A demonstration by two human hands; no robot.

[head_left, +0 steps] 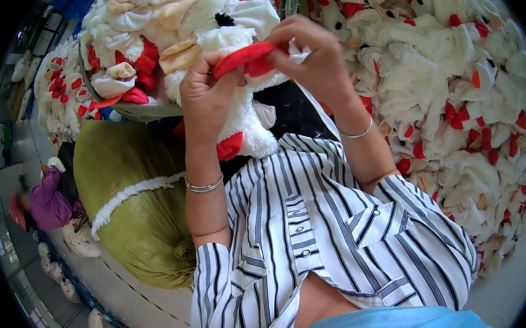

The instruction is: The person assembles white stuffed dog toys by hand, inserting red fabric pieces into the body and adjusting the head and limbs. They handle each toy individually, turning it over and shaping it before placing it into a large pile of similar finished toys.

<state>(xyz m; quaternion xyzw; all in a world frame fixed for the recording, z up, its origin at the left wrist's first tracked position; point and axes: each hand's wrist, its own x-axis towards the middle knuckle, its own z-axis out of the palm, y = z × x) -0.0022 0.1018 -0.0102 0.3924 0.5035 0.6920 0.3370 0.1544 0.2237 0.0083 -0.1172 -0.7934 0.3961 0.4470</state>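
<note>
A red fabric piece (pixel 243 57) is stretched between my two hands, above my lap. My left hand (pixel 203 98) pinches its left end between thumb and fingers. At the other end, my right hand (pixel 313 54) grips it with curled fingers, slightly blurred. Beneath hangs a white plush toy skin (pixel 251 125) with a red tip, resting against my dark-clad lap. Whether the red piece is joined to this skin is hidden by my hands. Just beyond them lie more limp plush skins with beige, white and red parts.
A basket with a greenish rim (pixel 149 111) holds plush skins in front of me. A stuffed olive-green sack (pixel 137 203) stands at my left. On the right rises a big heap of white plush skins (pixel 415 74). A person in purple (pixel 52 200) sits farther left.
</note>
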